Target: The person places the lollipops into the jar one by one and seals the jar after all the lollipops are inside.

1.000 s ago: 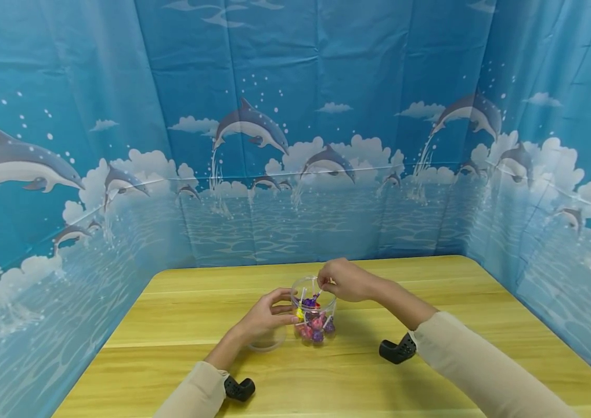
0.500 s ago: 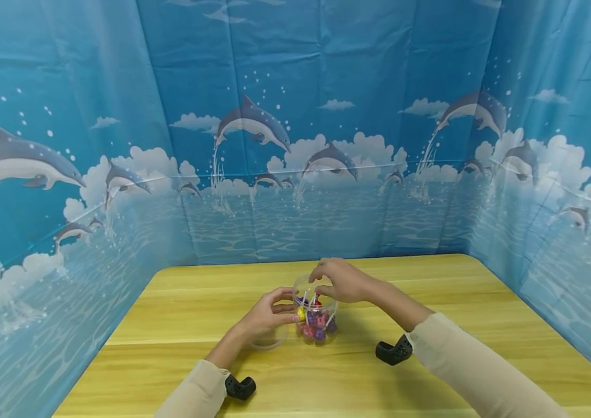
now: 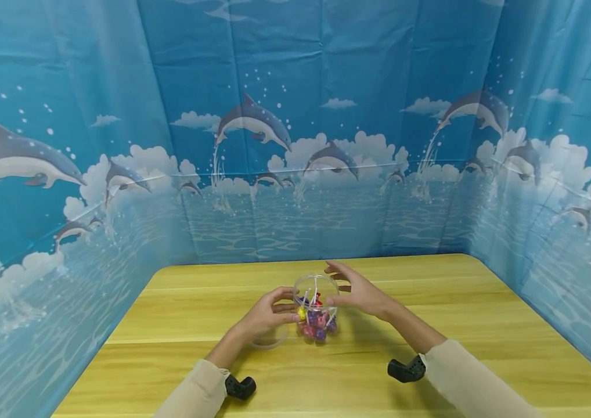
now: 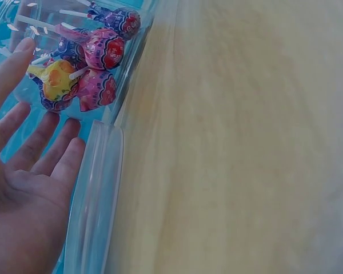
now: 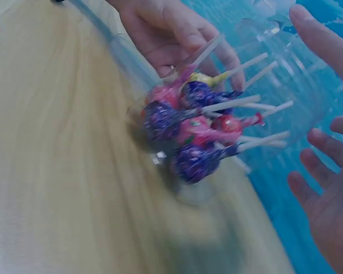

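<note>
Left hand (image 3: 263, 318): fingers curved round the left side of the clear round plastic jar (image 3: 316, 307), thumb toward the rim, fingertips on the wall; the grip is a loose wrap, holding the jar upright on the light wooden surface (image 3: 483, 325). In the left wrist view the fingers (image 4: 43, 142) lie fairly straight against the plastic, and the palm is cut off at the frame edge.

Clear shallow round lid (image 3: 269, 341): flat on the surface just under and behind the left grip, largely hidden by the hand in the head view; its rim (image 4: 94, 194) runs blurred beside the fingers in the left wrist view.

Jar contents: wrapped lollipops (image 3: 316, 325) in pink, purple, yellow and red with white sticks, bunched at the bottom, sticks pointing up. Count hard to make out; the right wrist view (image 5: 188, 131) is motion-blurred.

Right hand (image 3: 360, 293): just right of the jar's mouth, fingers spread and straight, grip wide open and holding nothing. Whether a fingertip touches the rim cannot be told. In its wrist view only the fingers (image 5: 323, 40) show, the palm cut off.
</note>
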The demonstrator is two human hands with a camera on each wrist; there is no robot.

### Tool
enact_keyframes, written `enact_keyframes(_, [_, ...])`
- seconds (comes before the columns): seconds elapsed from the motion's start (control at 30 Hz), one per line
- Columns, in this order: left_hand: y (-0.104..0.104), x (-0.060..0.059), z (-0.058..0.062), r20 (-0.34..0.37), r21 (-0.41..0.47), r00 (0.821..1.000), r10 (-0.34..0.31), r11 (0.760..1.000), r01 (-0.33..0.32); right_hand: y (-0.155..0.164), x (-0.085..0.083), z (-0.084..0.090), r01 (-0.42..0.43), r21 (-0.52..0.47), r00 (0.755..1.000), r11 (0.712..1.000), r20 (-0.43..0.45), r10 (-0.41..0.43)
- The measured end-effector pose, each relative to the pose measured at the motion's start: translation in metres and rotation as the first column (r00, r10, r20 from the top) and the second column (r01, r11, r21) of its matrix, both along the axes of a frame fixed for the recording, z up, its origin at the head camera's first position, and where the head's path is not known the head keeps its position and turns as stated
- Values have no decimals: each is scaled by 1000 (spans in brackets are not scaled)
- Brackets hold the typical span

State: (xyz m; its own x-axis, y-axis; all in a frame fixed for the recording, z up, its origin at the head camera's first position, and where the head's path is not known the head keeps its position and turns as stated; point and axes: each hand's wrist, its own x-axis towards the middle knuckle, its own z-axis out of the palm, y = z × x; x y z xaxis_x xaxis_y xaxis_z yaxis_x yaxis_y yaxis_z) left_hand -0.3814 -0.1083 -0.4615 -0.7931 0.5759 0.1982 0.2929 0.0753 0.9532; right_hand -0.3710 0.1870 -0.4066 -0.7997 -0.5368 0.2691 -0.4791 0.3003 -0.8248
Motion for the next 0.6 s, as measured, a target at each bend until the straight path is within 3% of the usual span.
enact_keyframes(0.2, [1, 2, -1, 7, -1, 1000, 9, 1000, -9, -1, 2, -22, -8, -113, 997, 994, 79, 17])
enact_keyframes(0.37, [2, 3, 0, 1, 9, 1000, 0, 1000, 0, -9, 5, -33, 18, -96, 996, 995, 85, -10])
enact_keyframes(0.6, [1, 0, 3, -9, -7, 1000, 15, 1000, -15, -19, 4, -33, 59, -74, 996, 996, 71, -54])
